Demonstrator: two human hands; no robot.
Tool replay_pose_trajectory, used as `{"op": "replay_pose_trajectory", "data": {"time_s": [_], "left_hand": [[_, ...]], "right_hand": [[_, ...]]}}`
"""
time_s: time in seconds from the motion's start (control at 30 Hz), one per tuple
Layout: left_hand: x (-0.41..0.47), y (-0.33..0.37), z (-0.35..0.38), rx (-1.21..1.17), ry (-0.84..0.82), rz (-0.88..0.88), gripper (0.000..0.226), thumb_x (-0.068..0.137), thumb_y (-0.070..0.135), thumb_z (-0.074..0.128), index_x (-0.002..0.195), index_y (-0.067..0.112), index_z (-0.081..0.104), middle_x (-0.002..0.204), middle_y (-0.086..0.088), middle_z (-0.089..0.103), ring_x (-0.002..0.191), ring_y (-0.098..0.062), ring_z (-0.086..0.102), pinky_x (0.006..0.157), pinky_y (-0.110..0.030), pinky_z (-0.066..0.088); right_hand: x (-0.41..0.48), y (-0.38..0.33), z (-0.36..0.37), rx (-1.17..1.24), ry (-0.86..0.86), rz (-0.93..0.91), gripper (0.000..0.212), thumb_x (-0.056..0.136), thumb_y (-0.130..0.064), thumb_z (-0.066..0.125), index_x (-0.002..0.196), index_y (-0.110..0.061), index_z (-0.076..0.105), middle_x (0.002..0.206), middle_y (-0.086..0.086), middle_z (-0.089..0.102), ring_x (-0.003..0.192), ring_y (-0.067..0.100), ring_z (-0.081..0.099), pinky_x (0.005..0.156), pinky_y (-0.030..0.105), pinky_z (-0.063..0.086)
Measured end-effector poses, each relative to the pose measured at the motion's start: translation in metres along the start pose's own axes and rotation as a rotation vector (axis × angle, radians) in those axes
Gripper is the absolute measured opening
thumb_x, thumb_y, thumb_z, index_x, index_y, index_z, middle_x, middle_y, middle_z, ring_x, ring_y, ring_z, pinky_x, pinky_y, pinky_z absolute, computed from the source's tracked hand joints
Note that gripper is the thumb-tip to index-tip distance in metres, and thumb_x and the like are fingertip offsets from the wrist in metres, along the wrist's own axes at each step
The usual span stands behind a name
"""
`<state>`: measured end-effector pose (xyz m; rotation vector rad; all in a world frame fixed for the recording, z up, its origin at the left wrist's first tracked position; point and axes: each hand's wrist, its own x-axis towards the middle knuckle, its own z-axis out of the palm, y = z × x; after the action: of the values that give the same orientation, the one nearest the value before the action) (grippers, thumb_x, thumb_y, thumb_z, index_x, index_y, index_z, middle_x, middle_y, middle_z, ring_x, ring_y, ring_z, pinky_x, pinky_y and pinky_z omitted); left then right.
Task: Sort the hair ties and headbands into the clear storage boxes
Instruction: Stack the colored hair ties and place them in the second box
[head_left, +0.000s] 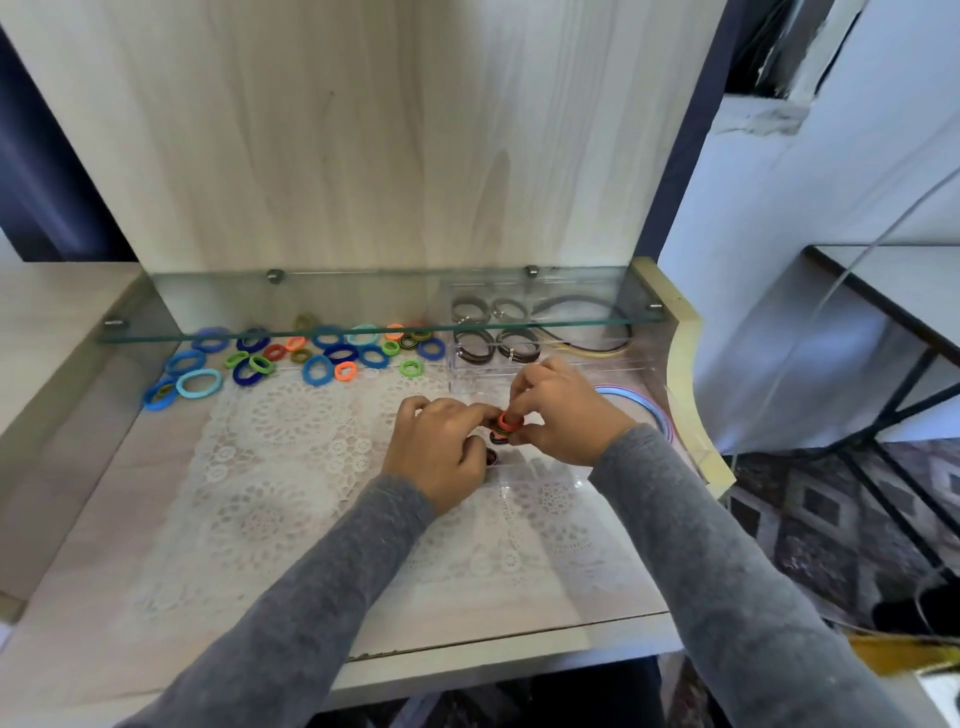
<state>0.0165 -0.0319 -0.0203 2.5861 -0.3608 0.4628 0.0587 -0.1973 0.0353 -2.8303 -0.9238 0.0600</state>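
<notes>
Right hand (563, 415) pinching ties (505, 427), box (571, 365) holding headbands (587, 346)

Stack of hair ties (504, 427) in grip looked soft cloth, matt. Beneath grip, white lace mat (291, 441), openwork. Behind grip, clear storage box (519, 364) was glossy see-through plastic. Above it, glass shelf (363, 312), smooth and shiny, on metal pegs (274, 275). Back panel (363, 130) showed pale wood grain, matt. Sleeves (727, 571) were grey knit.
</notes>
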Motion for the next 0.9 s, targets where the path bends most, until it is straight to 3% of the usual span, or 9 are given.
{"op": "replay_pose_trajectory", "data": {"time_s": [0.17, 0.43, 0.63, 0.9], "left_hand": [[-0.003, -0.004, 0.011, 0.057, 0.048, 0.059, 0.045, 0.074, 0.025, 0.033, 0.103, 0.032, 0.068, 0.094, 0.016, 0.071, 0.096, -0.005, 0.059, 0.096, -0.035, 0.021], [-0.011, -0.007, 0.015, -0.05, 0.131, 0.145, 0.042, 0.082, 0.024, 0.043, 0.119, 0.023, 0.062, 0.113, 0.011, 0.066, 0.107, -0.005, 0.057, 0.099, -0.029, 0.027], [-0.016, -0.006, 0.008, -0.125, 0.149, 0.213, 0.05, 0.07, 0.026, 0.046, 0.117, 0.02, 0.061, 0.116, 0.011, 0.064, 0.107, -0.008, 0.058, 0.1, -0.036, 0.032], [-0.014, -0.005, 0.008, -0.15, 0.105, 0.283, 0.052, 0.061, 0.027, 0.048, 0.11, 0.019, 0.064, 0.115, 0.012, 0.064, 0.112, -0.008, 0.058, 0.101, -0.04, 0.031]], "right_hand": [[-0.005, 0.003, 0.008, -0.006, -0.061, 0.019, 0.022, 0.086, -0.03, 0.065, 0.108, -0.027, 0.07, 0.113, -0.003, 0.052, 0.106, 0.019, 0.035, 0.091, 0.031, 0.032], [-0.003, -0.001, 0.008, -0.049, -0.199, 0.058, 0.025, 0.09, -0.025, 0.058, 0.113, -0.031, 0.066, 0.117, 0.002, 0.048, 0.11, 0.023, 0.034, 0.094, 0.034, 0.033], [-0.004, -0.012, -0.006, -0.14, -0.353, 0.116, 0.051, 0.089, -0.003, 0.043, 0.129, -0.034, 0.054, 0.124, 0.006, 0.042, 0.118, 0.028, 0.031, 0.097, 0.037, 0.031], [-0.012, -0.024, -0.012, -0.198, -0.41, 0.099, 0.045, 0.091, -0.008, 0.045, 0.126, -0.034, 0.057, 0.124, 0.005, 0.042, 0.119, 0.027, 0.031, 0.103, 0.039, 0.031]]}}
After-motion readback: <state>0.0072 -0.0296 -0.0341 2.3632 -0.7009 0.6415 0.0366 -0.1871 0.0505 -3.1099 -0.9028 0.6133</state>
